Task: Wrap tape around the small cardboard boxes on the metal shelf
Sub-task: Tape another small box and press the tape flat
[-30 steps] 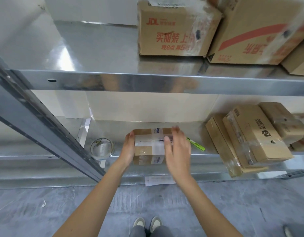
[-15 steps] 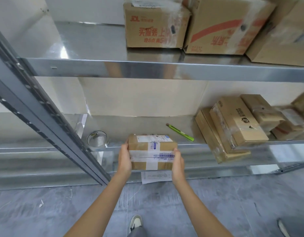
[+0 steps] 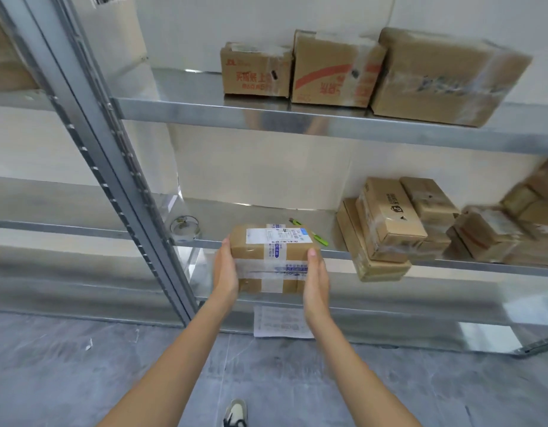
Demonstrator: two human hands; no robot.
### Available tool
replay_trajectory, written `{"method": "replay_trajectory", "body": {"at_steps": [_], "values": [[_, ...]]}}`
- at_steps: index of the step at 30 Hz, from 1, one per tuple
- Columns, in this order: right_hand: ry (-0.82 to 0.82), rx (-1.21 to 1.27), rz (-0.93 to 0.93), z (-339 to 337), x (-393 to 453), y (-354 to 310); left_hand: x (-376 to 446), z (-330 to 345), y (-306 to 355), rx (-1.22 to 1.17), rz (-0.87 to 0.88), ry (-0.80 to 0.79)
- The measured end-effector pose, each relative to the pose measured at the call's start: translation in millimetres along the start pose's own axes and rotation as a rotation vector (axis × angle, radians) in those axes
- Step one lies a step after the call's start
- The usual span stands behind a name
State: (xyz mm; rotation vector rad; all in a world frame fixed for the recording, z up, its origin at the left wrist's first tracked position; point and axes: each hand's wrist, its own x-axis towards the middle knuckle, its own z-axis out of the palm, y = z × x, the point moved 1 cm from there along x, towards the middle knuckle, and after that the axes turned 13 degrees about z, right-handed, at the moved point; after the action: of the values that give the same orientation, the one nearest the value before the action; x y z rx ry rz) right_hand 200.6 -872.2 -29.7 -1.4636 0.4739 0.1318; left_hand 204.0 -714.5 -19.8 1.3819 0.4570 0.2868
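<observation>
While both forearms reach forward, left hand (image 3: 225,269) and right hand (image 3: 316,277) clasp the small box (image 3: 271,258) — palms facing inward.

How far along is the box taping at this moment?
Done: the small box already carries tape bands. In hand: left hand and right hand hold its ends off the shelf edge. Left: unclear; tape roll sits idle, and stacked boxes already look taped.

A pale, plain wall (image 3: 266,32) stands behind the shelving. The floor (image 3: 66,380) is grey with faint marbled streaks. A slanting steel upright (image 3: 90,140) with a row of slots runs down the left side. Soft light glares off the shiny steel surfaces. A printed sheet of paper (image 3: 280,322) lies at the rack's foot.
</observation>
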Motion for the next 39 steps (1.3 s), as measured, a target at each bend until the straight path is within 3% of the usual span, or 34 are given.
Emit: {"method": "replay_trajectory", "body": {"at_steps": [11,16,22,28,39], "values": [[-0.100,0.061,-0.178,39,-53,-66,-21,-35,101,-0.020,0.216,0.070],[-0.166,0.071,-0.319,71,-69,-111,-13,-57,159,-0.055,0.449,0.137],[-0.240,0.109,-0.476,118,-77,-186,16,-76,235,-0.052,0.715,0.111],[-0.298,0.115,-0.451,161,-59,-238,61,-90,279,-0.021,0.695,0.020],[-0.305,-0.024,-0.406,203,-19,-261,134,-91,290,0.095,0.584,-0.040]]}}
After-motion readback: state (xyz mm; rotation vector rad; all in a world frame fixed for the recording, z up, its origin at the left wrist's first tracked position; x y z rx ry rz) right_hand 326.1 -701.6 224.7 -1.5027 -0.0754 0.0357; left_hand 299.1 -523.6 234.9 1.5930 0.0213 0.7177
